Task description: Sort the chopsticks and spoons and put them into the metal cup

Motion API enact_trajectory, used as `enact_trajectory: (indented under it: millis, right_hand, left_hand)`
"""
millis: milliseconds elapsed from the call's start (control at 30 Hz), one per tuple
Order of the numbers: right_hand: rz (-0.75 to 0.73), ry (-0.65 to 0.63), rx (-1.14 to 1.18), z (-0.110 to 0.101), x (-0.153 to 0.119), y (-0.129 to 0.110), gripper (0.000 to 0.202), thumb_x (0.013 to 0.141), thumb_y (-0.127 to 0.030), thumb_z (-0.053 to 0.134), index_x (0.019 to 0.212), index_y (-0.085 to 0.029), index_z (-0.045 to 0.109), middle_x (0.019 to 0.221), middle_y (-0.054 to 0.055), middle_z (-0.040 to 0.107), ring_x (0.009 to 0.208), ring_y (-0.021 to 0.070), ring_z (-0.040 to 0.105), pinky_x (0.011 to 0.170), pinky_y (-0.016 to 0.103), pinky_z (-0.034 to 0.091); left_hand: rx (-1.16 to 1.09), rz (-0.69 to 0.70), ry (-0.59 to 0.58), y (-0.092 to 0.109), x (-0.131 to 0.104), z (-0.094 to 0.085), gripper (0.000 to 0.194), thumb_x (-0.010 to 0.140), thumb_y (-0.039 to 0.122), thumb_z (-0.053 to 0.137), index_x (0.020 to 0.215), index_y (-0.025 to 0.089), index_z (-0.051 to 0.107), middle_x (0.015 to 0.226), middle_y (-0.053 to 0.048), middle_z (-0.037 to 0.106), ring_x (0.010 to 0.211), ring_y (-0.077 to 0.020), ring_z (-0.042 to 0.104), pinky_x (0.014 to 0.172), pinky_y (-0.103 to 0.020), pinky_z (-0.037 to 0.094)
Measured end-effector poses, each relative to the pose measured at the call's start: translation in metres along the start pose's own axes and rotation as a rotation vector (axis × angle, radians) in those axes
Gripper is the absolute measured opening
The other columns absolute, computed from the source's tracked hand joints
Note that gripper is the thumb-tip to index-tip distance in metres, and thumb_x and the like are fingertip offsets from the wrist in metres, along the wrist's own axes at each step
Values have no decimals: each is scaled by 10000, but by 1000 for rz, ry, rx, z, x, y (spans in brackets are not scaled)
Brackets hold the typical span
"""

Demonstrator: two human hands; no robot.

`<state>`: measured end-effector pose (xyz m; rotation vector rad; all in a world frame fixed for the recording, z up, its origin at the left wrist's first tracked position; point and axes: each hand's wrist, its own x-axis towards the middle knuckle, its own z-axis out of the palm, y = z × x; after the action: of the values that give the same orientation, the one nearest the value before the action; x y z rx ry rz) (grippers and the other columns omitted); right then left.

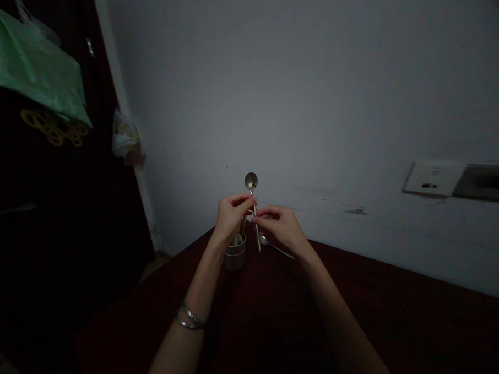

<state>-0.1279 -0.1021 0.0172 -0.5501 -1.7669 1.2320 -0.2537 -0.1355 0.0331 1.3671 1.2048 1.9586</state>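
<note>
A round-bowled spoon (251, 181) is held bowl up, its thin handle slanting down to the right above the table. My left hand (233, 213) pinches the handle just below the bowl. Lower down, the fingertips of my right hand (279, 224) are closed on the same handle. Behind my left wrist stands a grey cylindrical holder (235, 258) with several utensils in it, partly hidden by the hand. Another spoon (279, 248) lies on the table, partly under my right hand.
The dark red table (373, 291) meets a pale wall (319, 102). A wall socket (434, 179) is at the right. On the left are a dark door (95, 202), a green cloth (40, 62) and a hanging plastic bag (125, 136).
</note>
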Motion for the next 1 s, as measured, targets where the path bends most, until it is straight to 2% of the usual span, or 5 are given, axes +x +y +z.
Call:
enact_trajectory:
  millis: [267, 400, 533, 667, 1000]
  right_hand:
    - [34, 104, -84, -27, -1, 11, 197, 628, -288, 649, 730, -122, 619, 593, 6, 595, 485, 91, 519, 471, 234, 454]
    - [214, 136, -161, -55, -12, 50, 157, 641, -266, 625, 722, -132, 609, 569, 6, 599, 473, 99, 528, 454, 224, 441]
    - [360, 22, -360, -72, -39, 98, 108, 645, -227, 608, 684, -130, 634, 509, -5, 576, 445, 100, 511, 438, 212, 412]
    - [466, -68, -494, -66, -59, 124, 65, 636, -182, 608, 630, -128, 642, 485, -6, 567, 440, 98, 503, 415, 192, 365]
    - [578, -163, -522, -35, -68, 128, 106, 633, -134, 612, 527, -140, 612, 405, -27, 519, 382, 83, 494, 384, 168, 369]
  left_hand:
    - [124, -104, -128, 0, 1, -2, 300, 687, 379, 629, 825, 117, 677, 763, -101, 668, 699, -156, 609, 604, -250, 455]
    - [138, -108, -66, -3, 6, -14, 338, 725, 420, 568, 794, 105, 671, 794, -120, 669, 706, -154, 603, 609, -245, 454]
    - [113, -89, 21, -6, 11, -28, 363, 717, 438, 556, 793, 98, 660, 807, -125, 670, 690, -152, 599, 593, -239, 456]
    - [103, -84, 43, -11, 14, -37, 363, 703, 437, 563, 791, 97, 655, 803, -127, 671, 677, -152, 603, 583, -235, 457]
    - [125, -150, 48, -30, 23, -48, 307, 669, 397, 567, 738, 109, 648, 744, -89, 659, 615, -123, 589, 559, -231, 449]
